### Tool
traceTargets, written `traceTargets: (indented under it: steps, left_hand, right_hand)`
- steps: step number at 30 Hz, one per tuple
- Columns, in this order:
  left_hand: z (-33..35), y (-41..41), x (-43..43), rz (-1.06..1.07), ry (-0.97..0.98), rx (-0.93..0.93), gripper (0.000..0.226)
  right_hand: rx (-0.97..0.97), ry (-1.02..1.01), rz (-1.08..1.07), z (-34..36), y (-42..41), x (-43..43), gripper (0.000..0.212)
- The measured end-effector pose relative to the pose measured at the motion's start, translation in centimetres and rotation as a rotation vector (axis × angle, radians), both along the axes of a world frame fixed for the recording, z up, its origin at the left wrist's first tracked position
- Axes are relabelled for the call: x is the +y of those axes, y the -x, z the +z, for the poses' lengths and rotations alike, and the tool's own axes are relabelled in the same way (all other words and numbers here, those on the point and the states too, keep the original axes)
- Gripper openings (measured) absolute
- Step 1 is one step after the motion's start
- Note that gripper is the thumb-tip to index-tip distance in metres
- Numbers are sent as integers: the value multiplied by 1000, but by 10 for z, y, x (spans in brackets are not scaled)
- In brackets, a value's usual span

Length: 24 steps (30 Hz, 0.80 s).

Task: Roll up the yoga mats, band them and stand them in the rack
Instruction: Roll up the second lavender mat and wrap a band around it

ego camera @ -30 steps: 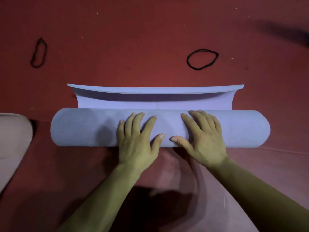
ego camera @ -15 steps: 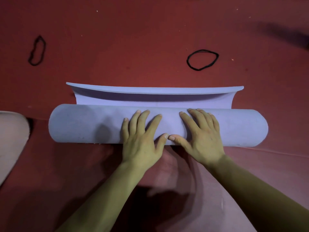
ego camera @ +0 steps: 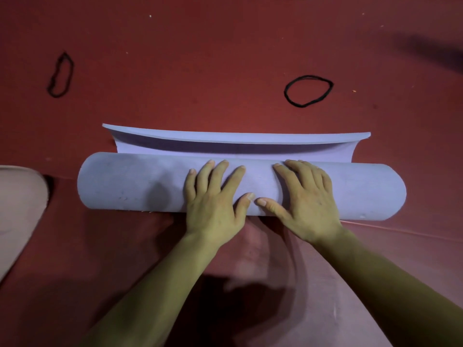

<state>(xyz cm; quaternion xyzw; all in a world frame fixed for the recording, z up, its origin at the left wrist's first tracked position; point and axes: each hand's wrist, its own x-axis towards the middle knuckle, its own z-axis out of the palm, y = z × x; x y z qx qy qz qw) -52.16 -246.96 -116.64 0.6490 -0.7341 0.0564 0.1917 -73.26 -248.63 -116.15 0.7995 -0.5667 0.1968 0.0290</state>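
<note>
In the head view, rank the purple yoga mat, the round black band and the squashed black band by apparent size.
1. purple yoga mat
2. round black band
3. squashed black band
Bands may truly match; one lies flattened.

One purple mat (ego camera: pixel 130 181) — two black bands (ego camera: pixel 72 71) (ego camera: pixel 308 76) — two hands (ego camera: pixel 213 209) (ego camera: pixel 309 201).

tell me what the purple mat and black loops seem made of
Purple mat: likely matte foam; free edge shows a thick cut face and curls up. Rounder black loop and narrower black loop: perhaps elastic cord; thin, limp, too small to confirm.
</note>
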Motion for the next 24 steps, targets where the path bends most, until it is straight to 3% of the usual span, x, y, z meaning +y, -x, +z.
traceTargets:
  steps: [24]
  left_hand:
    - [4, 10, -27, 12, -14, -2, 53]
  right_hand:
    - [-11, 11, 34, 6, 7, -26, 76]
